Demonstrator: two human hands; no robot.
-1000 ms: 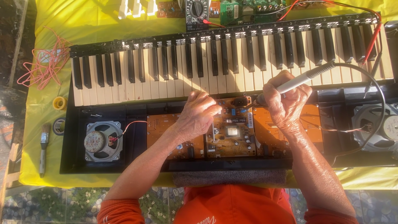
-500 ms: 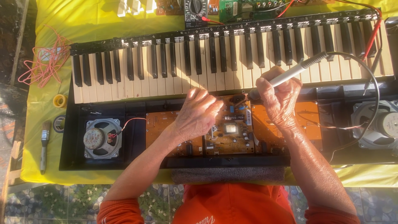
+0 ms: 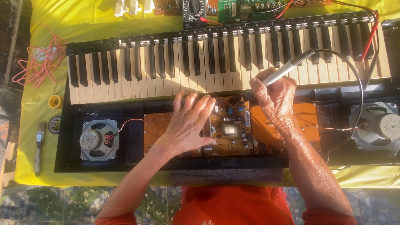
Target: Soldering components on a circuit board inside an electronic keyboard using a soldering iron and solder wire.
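Observation:
An opened electronic keyboard (image 3: 229, 58) lies on a yellow cloth, its black case showing circuit boards. My left hand (image 3: 187, 123) rests flat, fingers spread, on the orange board (image 3: 156, 125) beside the central brown circuit board (image 3: 229, 125). My right hand (image 3: 277, 98) grips a grey soldering iron (image 3: 287, 68) like a pen, its tip pointing down at the top edge of the central board. A black cord runs from the iron's back end in a loop to the right.
Round speakers sit in the case at left (image 3: 98, 139) and right (image 3: 379, 127). A tangle of orange wire (image 3: 37, 62), a solder roll (image 3: 55, 101) and a brush (image 3: 39, 146) lie at left. A multimeter (image 3: 193, 10) and green board (image 3: 241, 8) lie behind the keys.
My right hand has lifted and tilted the soldering iron, bringing its tip to the central board's top edge. My left hand has flattened and spread on the orange board.

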